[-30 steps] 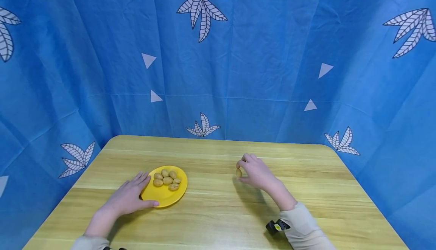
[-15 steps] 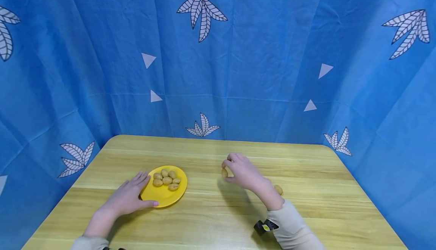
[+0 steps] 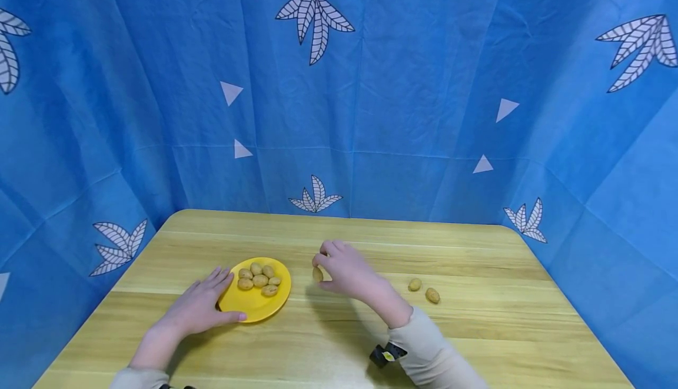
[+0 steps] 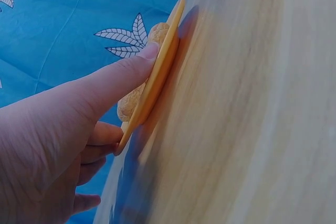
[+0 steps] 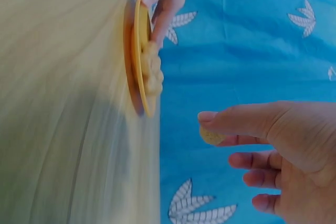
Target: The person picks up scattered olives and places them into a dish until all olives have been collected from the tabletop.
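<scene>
In the head view my left hand [image 3: 203, 303] rests at the left side of a yellow plate [image 3: 246, 306], thumb and fingers spread along its rim. The left wrist view shows the thumb lying on the rim of the plate [image 4: 163, 69]. Several small brown potatoes [image 3: 260, 281] lie on the far part of the plate. My right hand [image 3: 346, 268], right of the plate and above the table, pinches one small potato [image 3: 318, 274] between thumb and index finger. In the right wrist view the pinched potato [image 5: 211, 136] shows below the thumb tip; the other fingers are loosely bent.
Two more small potatoes, one [image 3: 415, 284] and another [image 3: 432, 295], lie apart on the right part of the wooden table [image 3: 503, 330]. A blue patterned curtain [image 3: 402, 83] hangs behind and at both sides of the table.
My right hand has moved left toward the plate with the potato pinched in it. Two potatoes on the table have come into sight from behind that arm. The left hand has stayed in place.
</scene>
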